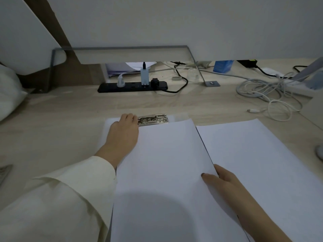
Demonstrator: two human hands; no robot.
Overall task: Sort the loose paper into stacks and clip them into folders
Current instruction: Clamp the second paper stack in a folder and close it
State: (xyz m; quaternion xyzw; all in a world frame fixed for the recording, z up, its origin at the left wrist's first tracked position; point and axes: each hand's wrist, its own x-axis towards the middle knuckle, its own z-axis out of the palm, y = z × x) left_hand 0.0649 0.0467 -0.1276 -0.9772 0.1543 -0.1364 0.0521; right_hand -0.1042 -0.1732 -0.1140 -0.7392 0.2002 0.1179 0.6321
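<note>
A stack of white paper (pixel 162 163) lies on a clear folder board (pixel 180 117) in the middle of the desk, its top edge by the metal clip (pixel 153 119). My left hand (pixel 124 131) rests on the stack's upper left corner, with its fingertips touching the left end of the clip. At the stack's right edge, my right hand (pixel 220 179) pinches the paper, thumb on top and fingers underneath. A second white stack (pixel 262 163) lies flat just to the right.
A black power strip (pixel 132 87) with plugs sits behind the folder. Tangled white cables (pixel 269 91) lie at the back right. A grey metal frame (pixel 120 48) stands at the wall. A white bag (pixel 8 91) sits at the left edge.
</note>
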